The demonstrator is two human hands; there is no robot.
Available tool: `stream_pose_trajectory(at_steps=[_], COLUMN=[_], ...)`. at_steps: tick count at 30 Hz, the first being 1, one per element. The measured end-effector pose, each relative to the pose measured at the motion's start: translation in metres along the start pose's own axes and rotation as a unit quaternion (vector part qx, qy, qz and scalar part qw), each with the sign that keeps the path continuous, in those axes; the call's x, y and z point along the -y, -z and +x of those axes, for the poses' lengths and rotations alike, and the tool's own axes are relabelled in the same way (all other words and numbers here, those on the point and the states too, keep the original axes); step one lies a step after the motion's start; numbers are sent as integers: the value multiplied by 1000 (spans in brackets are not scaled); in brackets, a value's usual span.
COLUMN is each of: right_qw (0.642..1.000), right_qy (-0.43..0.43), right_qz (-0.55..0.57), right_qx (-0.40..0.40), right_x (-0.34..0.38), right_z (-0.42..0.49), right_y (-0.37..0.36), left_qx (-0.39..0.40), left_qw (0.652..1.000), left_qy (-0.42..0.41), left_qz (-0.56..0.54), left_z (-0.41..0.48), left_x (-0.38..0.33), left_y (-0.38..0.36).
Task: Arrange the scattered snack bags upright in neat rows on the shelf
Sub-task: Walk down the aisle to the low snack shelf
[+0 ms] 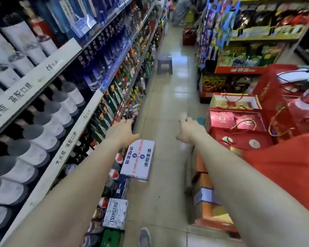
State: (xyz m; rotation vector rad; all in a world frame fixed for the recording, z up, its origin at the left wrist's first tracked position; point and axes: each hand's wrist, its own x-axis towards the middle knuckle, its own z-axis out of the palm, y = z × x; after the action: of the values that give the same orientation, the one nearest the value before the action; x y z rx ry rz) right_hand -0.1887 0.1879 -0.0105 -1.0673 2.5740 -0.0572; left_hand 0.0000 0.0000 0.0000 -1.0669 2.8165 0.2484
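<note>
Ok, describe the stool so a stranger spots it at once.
Look down the tiled aisle between the bottle shelves and the red gift boxes. Far ahead stands a low grey plastic stool, legged and plain, unlike the printed cartons nearer.

Glossy pale floor tiles [168, 104] are shining at my twelve o'clock; red paper gift bags [271, 97] are gleaming at three.

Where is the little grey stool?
In the head view the grey stool stands on the tiled aisle floor far ahead, close to the bottle shelves on the left.
</note>
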Motion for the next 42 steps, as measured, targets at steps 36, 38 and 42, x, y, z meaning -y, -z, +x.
stream_pose_trajectory(at_steps=[36,38,42], right_qw=[999,999,998], right_qy=[-52,-48,-52], right_qz=[-12,-15,-20], right_qx=[0,-4,1], right_x=[-88,-91,-93], right_z=[564,610,709], right_y=[222,232,259], left_qx=[49,54,49], left_qw=[996,997,996], left_qy=[-70,-60,-68], left_qz=[-5,1,18], left_z=[639,686,792], left_x=[-83,-80,-72], left_y=[111,111,117])
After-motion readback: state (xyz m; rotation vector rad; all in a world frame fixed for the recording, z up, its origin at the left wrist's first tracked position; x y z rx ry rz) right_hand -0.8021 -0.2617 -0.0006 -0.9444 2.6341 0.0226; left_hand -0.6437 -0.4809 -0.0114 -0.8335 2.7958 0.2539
